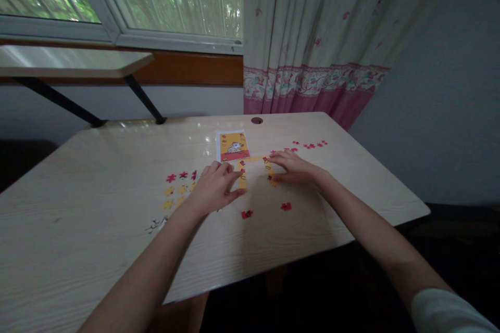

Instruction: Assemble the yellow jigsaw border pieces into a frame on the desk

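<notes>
A partly joined jigsaw puzzle lies on the desk, its yellow pieces forming a left side, a top and a right side. My left hand rests at the left side, thumb and forefinger apart, fingertips at the pieces. At the right side is my right hand, fingers spread, with its tips touching or just over the yellow pieces. Below the joined part lie two red corner-like pieces, a left red piece and a right red piece. Behind it stands out a reference picture of a white animal on yellow and red.
Loose red, yellow and white pieces lie in rows left of my left hand, partly covered by it. More red pieces are spread beyond my right hand. The desk has a cable hole and a raised shelf at the back.
</notes>
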A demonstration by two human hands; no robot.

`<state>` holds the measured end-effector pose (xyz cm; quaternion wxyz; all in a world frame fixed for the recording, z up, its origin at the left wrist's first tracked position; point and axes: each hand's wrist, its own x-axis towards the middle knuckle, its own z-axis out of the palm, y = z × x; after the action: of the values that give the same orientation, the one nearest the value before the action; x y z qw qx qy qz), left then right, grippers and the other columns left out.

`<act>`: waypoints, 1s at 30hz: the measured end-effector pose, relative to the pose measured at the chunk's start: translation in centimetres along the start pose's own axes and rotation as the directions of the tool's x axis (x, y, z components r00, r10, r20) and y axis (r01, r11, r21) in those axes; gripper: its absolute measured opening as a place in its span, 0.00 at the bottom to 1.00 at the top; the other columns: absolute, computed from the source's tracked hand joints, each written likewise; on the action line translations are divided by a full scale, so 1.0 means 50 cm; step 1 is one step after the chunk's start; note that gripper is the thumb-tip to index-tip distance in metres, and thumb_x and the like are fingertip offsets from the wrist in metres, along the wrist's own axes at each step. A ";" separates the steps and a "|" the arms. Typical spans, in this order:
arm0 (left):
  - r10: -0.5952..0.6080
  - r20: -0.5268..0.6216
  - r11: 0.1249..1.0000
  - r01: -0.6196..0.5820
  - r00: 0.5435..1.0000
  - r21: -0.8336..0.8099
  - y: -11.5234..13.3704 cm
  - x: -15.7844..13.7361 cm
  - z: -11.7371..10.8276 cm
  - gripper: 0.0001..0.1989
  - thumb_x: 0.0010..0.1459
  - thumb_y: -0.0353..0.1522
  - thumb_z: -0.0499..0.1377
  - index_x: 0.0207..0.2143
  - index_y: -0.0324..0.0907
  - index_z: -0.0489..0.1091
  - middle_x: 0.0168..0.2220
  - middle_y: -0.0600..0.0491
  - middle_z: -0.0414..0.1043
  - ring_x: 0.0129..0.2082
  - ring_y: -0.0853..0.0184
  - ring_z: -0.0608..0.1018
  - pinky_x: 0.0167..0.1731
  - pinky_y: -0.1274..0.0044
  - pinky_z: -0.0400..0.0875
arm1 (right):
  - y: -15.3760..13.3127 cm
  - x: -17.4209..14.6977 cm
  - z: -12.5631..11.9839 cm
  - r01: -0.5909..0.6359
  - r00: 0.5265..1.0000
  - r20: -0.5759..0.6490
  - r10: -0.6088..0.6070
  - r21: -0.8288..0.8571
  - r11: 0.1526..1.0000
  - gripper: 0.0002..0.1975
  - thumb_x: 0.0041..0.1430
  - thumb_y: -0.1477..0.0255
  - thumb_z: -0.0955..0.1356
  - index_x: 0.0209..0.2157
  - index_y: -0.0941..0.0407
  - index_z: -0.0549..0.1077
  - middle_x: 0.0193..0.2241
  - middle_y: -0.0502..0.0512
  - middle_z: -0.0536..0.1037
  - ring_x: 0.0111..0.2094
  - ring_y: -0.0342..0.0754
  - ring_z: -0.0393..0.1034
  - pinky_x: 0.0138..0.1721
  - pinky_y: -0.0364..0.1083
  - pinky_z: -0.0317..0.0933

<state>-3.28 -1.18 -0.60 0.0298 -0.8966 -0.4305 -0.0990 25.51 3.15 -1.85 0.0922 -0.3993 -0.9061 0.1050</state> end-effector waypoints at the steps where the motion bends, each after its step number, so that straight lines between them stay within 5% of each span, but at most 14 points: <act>1: -0.001 0.003 1.000 0.001 1.000 0.002 -0.001 0.000 0.000 0.24 0.57 0.48 0.54 0.50 0.45 0.69 0.42 0.45 0.67 0.40 0.55 0.66 0.38 0.67 0.62 | -0.001 0.000 0.000 -0.003 1.000 0.003 0.003 -0.003 1.000 0.31 0.55 0.58 0.67 0.58 0.55 0.62 0.58 0.64 0.63 0.60 0.58 0.55 0.59 0.61 0.46; 15: -0.088 -0.010 0.996 0.087 0.996 -0.028 -0.015 0.006 -0.002 0.25 0.59 0.47 0.51 0.52 0.42 0.67 0.46 0.44 0.68 0.43 0.54 0.66 0.41 0.65 0.61 | 0.004 0.004 -0.002 -0.023 1.000 0.017 0.023 0.000 1.000 0.31 0.56 0.58 0.67 0.59 0.55 0.61 0.59 0.64 0.62 0.60 0.57 0.54 0.59 0.60 0.48; 30: -0.219 0.131 0.975 0.211 0.967 0.075 -0.068 0.058 -0.004 0.26 0.64 0.46 0.39 0.49 0.42 0.68 0.51 0.44 0.68 0.46 0.53 0.67 0.42 0.64 0.60 | 0.022 -0.001 -0.004 0.021 0.997 -0.080 -0.019 0.021 1.000 0.25 0.57 0.62 0.67 0.55 0.56 0.66 0.55 0.65 0.66 0.56 0.55 0.58 0.55 0.57 0.53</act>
<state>-4.21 3.13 0.09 0.0161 -0.8480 -0.5291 -0.0263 26.35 3.85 -1.97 0.1336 -0.3931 -0.9044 0.0981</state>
